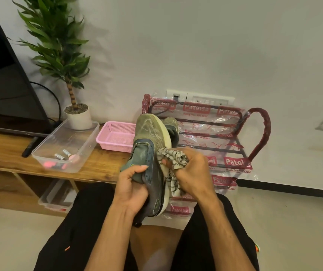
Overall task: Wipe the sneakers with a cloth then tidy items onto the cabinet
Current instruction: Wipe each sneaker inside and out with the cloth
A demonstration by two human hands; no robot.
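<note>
Sneaker in hand: the green-and-grey sneaker (150, 139) is held up over the person's lap, toe pointing away, white sole edge turned to the right.
Left hand: the left hand (132, 185) grips the sneaker at its opening, thumb lying over the tongue and the other fingers (137, 194) curled round the collar.
Right hand: the right hand (193, 171) is closed round a bunched patterned cloth (173, 156) and presses it against the sneaker's side, by the sole edge.
Second sneaker: its partner (173, 127) sits behind, on the plastic-wrapped red shoe rack (258, 132).
Cabinet: the wooden cabinet (4, 151) on the left carries a clear tub (96, 127) with batteries (63, 155), a pink basket (106, 133), a remote (28, 149) and a potted plant (59, 45).
Stage: wiping looks under way; tidying is not yet begun.
Handling, sneaker: likely light, with a soft upper that gives under pressure and a firmer sole. The collar grip suits it, since the heel area resists the rubbing; a hold on the toe mesh would probably buckle.
Handling, cloth: limp and soft, so it needs bunching to press well; a loose tail hanging below the hand could snag.
</note>
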